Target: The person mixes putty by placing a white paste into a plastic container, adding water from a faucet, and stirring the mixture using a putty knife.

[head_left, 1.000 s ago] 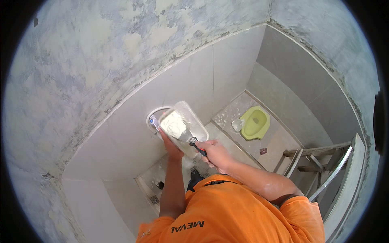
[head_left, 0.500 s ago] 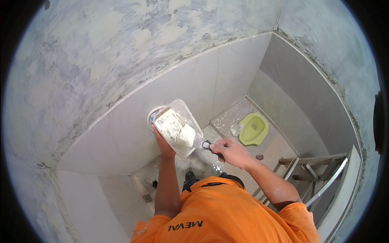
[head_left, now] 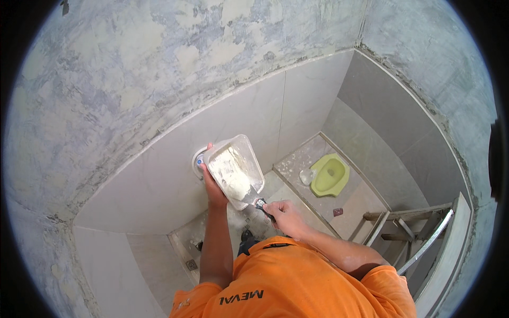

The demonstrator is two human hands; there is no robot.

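Note:
A clear plastic tub is tilted toward me in my left hand, whose fingers wrap its left side. Creamy white paste coats the tub's inside. My right hand is closed round the black handle of a putty knife. The knife's metal blade lies at the tub's near end, its tip against the paste. Part of the left fingers is hidden behind the tub.
Beside the tub, a round white fitting sits on the grey tiled wall. A yellow-green squat toilet is set in a raised floor at right. A ladder stands at the lower right. Patchy plaster covers the upper wall.
My right hand and the putty knife have moved a little left and down, to the tub's near end. The tub has turned slightly, still in my left hand.

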